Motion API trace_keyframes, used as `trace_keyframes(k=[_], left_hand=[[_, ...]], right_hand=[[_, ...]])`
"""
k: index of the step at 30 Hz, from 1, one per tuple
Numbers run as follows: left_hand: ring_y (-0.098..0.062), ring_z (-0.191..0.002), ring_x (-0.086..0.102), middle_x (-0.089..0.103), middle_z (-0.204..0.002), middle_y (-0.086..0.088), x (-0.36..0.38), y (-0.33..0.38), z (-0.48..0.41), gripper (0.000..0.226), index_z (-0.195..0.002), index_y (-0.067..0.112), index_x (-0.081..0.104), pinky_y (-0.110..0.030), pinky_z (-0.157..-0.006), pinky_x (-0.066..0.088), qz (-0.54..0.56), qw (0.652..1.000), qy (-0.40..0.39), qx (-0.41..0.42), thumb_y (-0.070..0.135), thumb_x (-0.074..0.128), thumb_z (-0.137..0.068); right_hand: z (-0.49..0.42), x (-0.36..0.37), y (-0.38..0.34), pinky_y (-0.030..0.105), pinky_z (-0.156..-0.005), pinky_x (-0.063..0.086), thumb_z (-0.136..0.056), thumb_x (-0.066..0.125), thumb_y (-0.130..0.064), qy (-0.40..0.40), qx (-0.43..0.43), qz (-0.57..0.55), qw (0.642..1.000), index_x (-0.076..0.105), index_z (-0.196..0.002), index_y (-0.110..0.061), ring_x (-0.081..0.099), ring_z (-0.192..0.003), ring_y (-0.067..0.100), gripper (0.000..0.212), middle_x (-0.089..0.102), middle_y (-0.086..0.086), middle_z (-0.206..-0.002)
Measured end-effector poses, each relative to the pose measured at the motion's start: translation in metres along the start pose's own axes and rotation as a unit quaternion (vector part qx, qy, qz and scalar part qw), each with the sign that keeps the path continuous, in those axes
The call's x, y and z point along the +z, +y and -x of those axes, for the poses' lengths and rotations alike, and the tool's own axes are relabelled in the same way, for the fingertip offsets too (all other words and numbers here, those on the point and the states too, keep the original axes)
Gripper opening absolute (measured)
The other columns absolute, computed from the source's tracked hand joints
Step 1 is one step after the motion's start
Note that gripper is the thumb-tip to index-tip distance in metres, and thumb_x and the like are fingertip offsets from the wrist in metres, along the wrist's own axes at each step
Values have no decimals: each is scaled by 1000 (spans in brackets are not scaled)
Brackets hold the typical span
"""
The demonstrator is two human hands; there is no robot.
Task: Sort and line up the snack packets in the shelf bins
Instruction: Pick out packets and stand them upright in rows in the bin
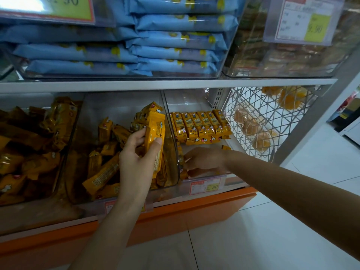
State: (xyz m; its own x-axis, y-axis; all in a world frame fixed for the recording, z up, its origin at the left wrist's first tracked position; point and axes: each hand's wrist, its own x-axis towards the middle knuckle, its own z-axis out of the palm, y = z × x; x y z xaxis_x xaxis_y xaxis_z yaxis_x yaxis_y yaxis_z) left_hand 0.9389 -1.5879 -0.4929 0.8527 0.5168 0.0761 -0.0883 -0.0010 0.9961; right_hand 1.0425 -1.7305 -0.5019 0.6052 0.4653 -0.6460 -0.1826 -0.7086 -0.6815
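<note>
The shelf (116, 85) carries clear bins side by side, and the right bin (234, 185) is the one being filled in order. Just left of the right bin, the middle bin (172, 164) holds a loose heap of yellow packets (105, 152) lying every which way. At the back of the right bin a neat row of packets (200, 124) stands upright and side by side, with its front floor mostly bare.

The right hand (204, 158) reaches into the front left corner of the right bin and lies over a few small packets (184, 173); I cannot tell whether it grips them or only rests on them. The left hand (136, 158) hovers just left of the right bin, pinching a held packet (155, 133) between thumb and fingers, long axis nearly upright.

The open space lies to the right of that packet, across the shared wall, so the left hand is better placed to pass it over.
</note>
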Motion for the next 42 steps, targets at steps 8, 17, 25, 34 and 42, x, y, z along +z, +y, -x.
trace_keyframes(k=[8, 17, 25, 34, 42], left_hand=[[7, -88, 59, 60, -109, 12, 2, -1, -1, 36, -124, 24, 55, -3, -61, 44, 2, 1000, 2, -6, 22, 62, -88], [9, -88, 58, 58, -109, 14, 2, -1, 0, 30, -116, 31, 54, -1, -60, 42, 0, 1000, -1, -3, 23, 62, -88], [20, -78, 55, 57, -104, 18, 5, 0, 2, 29, -115, 31, 53, 0, -58, 40, -7, 1000, -1, -2, 22, 62, -89], [15, -84, 56, 57, -100, 21, -1, 3, 2, 27, -112, 32, 53, 0, -60, 41, -5, 1000, -4, -3, 21, 61, -89], [-2, -100, 57, 58, -112, 11, 3, 2, 2, 35, -123, 27, 53, -15, -73, 44, -5, 1000, -4, -3, 23, 61, -89]], right_hand=[[-12, -1, -4, 22, -54, 51, -89, 53, 7, 114, -30, -115, 986, 54, -83, -8, 58, -57, 13, 16, 59, 2, -69], [-9, 6, -6, 29, -53, 54, -90, 44, 13, 143, -69, -192, 969, 54, -117, 7, 55, -63, 18, 29, 54, 8, -77], [-9, 11, -9, 31, -81, 54, -90, 62, -22, 84, 32, 51, 995, 40, -135, -1, 66, -87, 22, 55, 62, 17, -118], [18, -40, -2, 33, -80, 52, -80, 72, -13, 242, -65, -31, 968, 48, -113, -14, 56, -89, 19, 41, 56, 9, -101], [12, -39, -6, 23, -72, 51, -87, 66, -24, 229, -105, -159, 955, 56, -117, -7, 58, -80, 12, 36, 63, 10, -100]])
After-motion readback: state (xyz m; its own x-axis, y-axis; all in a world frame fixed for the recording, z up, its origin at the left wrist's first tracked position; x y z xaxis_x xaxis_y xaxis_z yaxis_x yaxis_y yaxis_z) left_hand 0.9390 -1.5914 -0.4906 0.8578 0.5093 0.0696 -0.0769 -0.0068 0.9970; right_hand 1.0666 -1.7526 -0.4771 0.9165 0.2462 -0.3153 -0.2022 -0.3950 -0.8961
